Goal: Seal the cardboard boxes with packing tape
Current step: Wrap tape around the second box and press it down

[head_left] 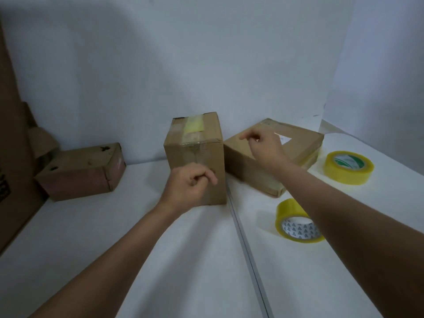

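A tall cardboard box [195, 143] stands upright in the middle of the white table, with yellowish tape across its top. My left hand [190, 182] hovers in front of its near face, fingers curled, holding nothing. To its right lies a flat cardboard box [300, 143] with a white label on its top. My right hand [263, 143] is above that box's near left corner, its fingers curled and empty. A third, worn box [80, 171] lies at the left. Two yellow tape rolls lie on the right: one [348, 167] beside the flat box, one [296, 222] partly hidden by my right forearm.
A large cardboard sheet [11, 157] leans at the far left, with crumpled brown paper [43, 138] behind the worn box. A metal seam [243, 237] runs along the table [103, 237] from the tall box toward me. White walls close off the back and right.
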Demonstrator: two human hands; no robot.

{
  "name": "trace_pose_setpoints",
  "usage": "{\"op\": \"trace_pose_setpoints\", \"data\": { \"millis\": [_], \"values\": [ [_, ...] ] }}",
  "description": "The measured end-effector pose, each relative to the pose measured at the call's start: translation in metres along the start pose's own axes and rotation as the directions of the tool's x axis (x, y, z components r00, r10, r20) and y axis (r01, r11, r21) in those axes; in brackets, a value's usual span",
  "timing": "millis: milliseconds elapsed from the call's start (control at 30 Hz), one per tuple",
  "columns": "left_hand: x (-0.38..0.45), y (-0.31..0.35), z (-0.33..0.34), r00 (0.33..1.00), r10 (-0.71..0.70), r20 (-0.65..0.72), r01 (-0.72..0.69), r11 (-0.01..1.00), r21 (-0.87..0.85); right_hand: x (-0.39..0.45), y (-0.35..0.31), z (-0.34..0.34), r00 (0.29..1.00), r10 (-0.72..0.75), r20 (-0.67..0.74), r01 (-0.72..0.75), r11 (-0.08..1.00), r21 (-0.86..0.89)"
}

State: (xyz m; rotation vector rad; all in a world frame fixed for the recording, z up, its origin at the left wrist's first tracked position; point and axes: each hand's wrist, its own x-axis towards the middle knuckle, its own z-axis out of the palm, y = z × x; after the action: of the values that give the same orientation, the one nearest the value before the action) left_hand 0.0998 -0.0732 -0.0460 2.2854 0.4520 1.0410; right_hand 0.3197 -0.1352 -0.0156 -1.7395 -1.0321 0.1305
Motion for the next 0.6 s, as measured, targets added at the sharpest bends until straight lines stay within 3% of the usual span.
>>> {"op": "trace_pose_setpoints", "data": {
  "millis": [67,133,267,333,600],
  "values": [
    [0.015,0.006,-0.029,0.971,0.160,-0.175,-0.136,0.980,0.142,-0.012,-0.025,0.011,0.999,-0.017,0.030,0.011,0.983,0.184],
    [0.037,0.002,-0.052,0.965,0.126,-0.232,-0.064,0.964,0.258,-0.021,-0.047,0.026,0.991,-0.080,0.107,0.041,0.946,0.323],
    [0.066,-0.023,-0.069,0.967,-0.253,0.022,0.236,0.930,0.282,-0.026,-0.075,0.063,0.940,-0.160,0.303,-0.002,0.882,0.472],
    [0.066,-0.036,-0.063,0.960,-0.260,0.106,0.217,0.926,0.309,-0.024,-0.072,0.074,0.927,-0.152,0.344,-0.045,0.863,0.504],
    [0.062,-0.053,-0.053,0.984,-0.165,0.072,0.139,0.949,0.285,-0.037,-0.030,0.088,0.933,0.046,0.356,-0.231,0.836,0.498]
  ]
}}
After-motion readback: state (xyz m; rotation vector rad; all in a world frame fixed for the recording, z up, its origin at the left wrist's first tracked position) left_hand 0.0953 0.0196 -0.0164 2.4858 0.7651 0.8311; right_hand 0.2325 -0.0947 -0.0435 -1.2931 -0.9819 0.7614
